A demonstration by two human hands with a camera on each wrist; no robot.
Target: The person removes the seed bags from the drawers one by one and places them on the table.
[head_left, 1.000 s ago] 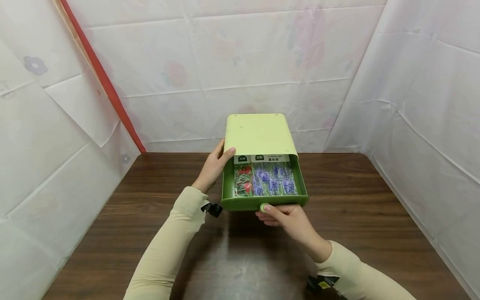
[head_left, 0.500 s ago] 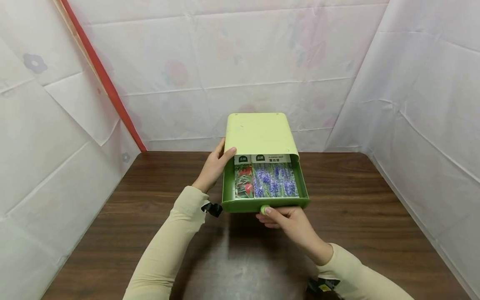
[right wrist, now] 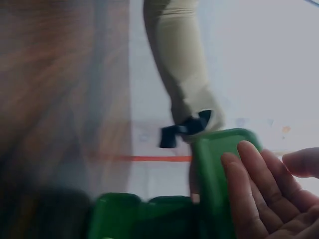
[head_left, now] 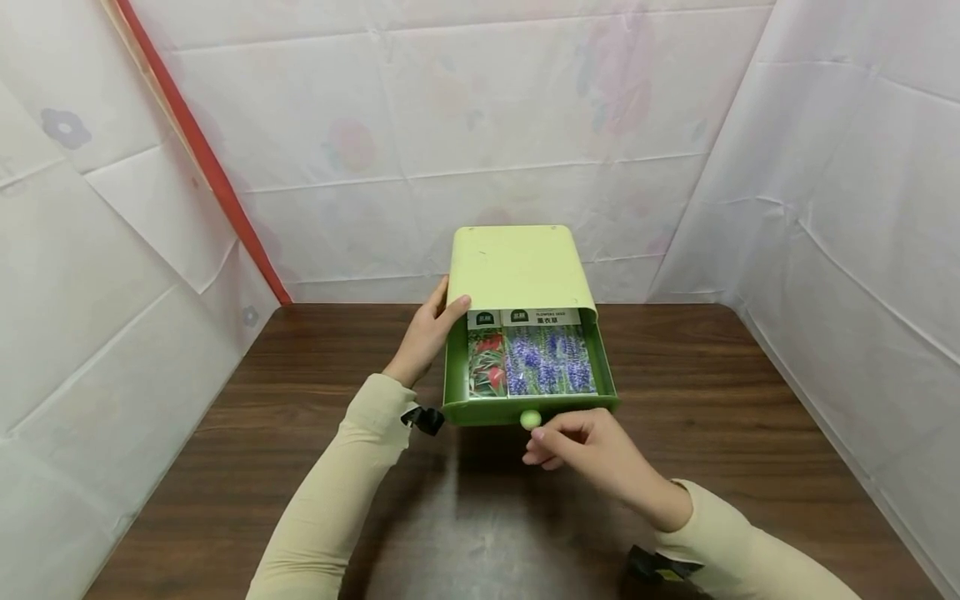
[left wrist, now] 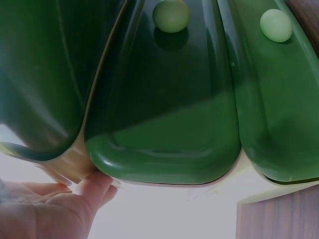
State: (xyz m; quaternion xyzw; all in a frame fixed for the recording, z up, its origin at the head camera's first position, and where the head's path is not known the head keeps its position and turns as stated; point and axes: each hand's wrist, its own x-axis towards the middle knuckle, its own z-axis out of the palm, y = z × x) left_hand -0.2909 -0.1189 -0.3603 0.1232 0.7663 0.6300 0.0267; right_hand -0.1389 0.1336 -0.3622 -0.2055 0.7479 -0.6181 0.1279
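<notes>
A small drawer cabinet [head_left: 517, 267] with a pale yellow-green shell stands on the table, its top green drawer [head_left: 480, 412] pulled well out. Two seed packets lie in that drawer: one with purple flowers [head_left: 551, 360], one with red flowers [head_left: 487, 368], partly covered. My left hand [head_left: 422, 335] rests against the shell's left side, thumb on the top edge. Just off the drawer's round light-green knob [head_left: 530, 419], my right hand [head_left: 603, 458] has relaxed fingers, thumb apart from them in the right wrist view. Lower drawer fronts [left wrist: 159, 109] appear closed in the left wrist view.
The brown wood table [head_left: 720, 417] extends around the cabinet. White printed sheeting [head_left: 360, 150] hangs behind and at both sides, with a red strip [head_left: 202, 158] at left. Each wrist wears a black camera mount, one of them the left wrist's mount [head_left: 429, 419].
The drawer slid slightly farther out at first. My right hand has since let go of the knob and drawn a little back to the right. My left hand has stayed in place.
</notes>
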